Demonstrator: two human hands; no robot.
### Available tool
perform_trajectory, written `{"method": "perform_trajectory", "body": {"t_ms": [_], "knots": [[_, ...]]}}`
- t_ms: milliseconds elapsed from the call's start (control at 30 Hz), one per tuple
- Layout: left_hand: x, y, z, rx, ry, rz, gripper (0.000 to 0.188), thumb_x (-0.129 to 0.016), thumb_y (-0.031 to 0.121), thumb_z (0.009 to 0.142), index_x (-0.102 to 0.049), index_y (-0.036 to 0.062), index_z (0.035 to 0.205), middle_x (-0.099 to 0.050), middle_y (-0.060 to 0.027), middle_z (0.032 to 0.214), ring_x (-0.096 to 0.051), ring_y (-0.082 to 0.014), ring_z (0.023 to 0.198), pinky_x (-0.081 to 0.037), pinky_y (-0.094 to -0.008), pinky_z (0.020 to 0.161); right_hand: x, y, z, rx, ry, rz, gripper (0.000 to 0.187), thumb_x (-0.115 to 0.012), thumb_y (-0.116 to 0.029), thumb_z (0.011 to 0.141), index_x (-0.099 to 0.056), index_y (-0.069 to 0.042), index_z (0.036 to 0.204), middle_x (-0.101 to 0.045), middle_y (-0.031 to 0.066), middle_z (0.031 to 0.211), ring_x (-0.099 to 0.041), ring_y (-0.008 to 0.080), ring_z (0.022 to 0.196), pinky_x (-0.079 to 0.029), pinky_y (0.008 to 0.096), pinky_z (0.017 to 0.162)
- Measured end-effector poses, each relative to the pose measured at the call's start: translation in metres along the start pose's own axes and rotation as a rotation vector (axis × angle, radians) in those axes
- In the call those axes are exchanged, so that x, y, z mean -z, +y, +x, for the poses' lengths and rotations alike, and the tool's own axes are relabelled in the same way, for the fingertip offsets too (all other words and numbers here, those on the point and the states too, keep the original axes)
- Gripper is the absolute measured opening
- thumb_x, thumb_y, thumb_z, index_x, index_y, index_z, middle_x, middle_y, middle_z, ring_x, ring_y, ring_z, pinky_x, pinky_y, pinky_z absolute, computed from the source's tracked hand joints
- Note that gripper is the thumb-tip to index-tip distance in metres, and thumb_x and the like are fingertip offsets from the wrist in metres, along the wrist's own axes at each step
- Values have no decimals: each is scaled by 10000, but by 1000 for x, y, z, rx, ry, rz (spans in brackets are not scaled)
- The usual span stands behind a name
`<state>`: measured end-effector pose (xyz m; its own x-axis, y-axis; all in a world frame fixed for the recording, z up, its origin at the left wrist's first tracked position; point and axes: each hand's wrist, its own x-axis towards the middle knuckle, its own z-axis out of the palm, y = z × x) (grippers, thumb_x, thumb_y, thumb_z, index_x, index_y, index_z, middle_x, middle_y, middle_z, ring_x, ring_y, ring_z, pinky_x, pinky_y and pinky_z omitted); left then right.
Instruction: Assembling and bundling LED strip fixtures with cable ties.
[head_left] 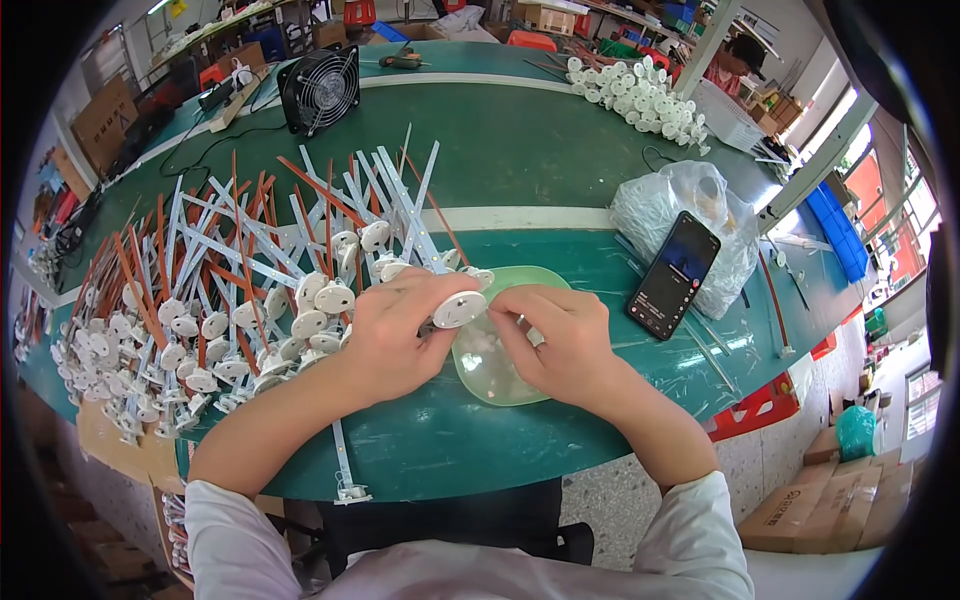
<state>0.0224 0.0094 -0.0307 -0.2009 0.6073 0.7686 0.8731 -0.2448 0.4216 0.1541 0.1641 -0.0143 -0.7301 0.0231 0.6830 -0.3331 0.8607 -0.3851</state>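
Observation:
My left hand [395, 335] is closed round a white round end cap [460, 310], its flat slotted face turned toward me. To the right of the cap, my right hand [565, 340] has its thumb and fingertips pinched together; anything between them is too small to make out. Both hands are over or beside a shallow light green tray [530, 278], where small clear or whitish pieces lie partly hidden by my right hand. Left of my hands spreads a big heap of LED strips with white round caps [215, 325], some strips whitish and others orange-brown.
A phone [675, 275] leans against a clear plastic bag [735, 225] on the right. Behind the heap stands a black fan [320, 90]. More white capped pieces [640, 100] lie at the far right, near another person [738, 65]. One capped strip [345, 470] lies at the table's near edge.

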Motion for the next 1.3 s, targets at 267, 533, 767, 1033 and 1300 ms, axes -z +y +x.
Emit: {"method": "perform_trajectory", "body": {"t_ms": [267,533,767,1033,1300], "knots": [[-3,-2,-3,60,81,-48,396,-683,-73,675,-640,25,1056,-683,-134,841,-681,-288,725,-530,-332,614,-2,-2,1,27,134,34,98,-695,51,751,-655,-2,822,-679,90,745,-663,183,594,-513,255,527],[-3,-2,-4,41,104,-57,356,-689,-48,704,-646,28,1049,-691,-144,867,-687,-278,721,-533,-322,614,-2,-4,1,-11,118,71,87,-698,57,759,-654,21,825,-684,93,755,-676,162,620,-532,242,554],[-3,-2,-6,54,118,-109,358,-683,-61,704,-646,25,1050,-694,-140,875,-692,-282,740,-538,-320,630,-1,-2,1,-73,80,170,90,-692,56,774,-664,34,856,-693,94,781,-688,158,653,-569,244,616],[1,-3,-2,-10,34,-31,351,-677,-56,760,-604,5,1099,-720,-115,904,-710,-205,791,-547,-275,689,5,-6,2,-60,65,113,79,-682,70,765,-649,36,829,-687,94,768,-681,153,645,-546,233,590],[7,2,5,-88,-124,-174,582,-603,28,856,-394,-61,1391,-627,-219,1181,-662,-355,970,-534,-368,813,7,-14,-1,38,223,85,115,-680,90,737,-641,46,837,-678,105,737,-671,171,616,-529,234,569]]}}
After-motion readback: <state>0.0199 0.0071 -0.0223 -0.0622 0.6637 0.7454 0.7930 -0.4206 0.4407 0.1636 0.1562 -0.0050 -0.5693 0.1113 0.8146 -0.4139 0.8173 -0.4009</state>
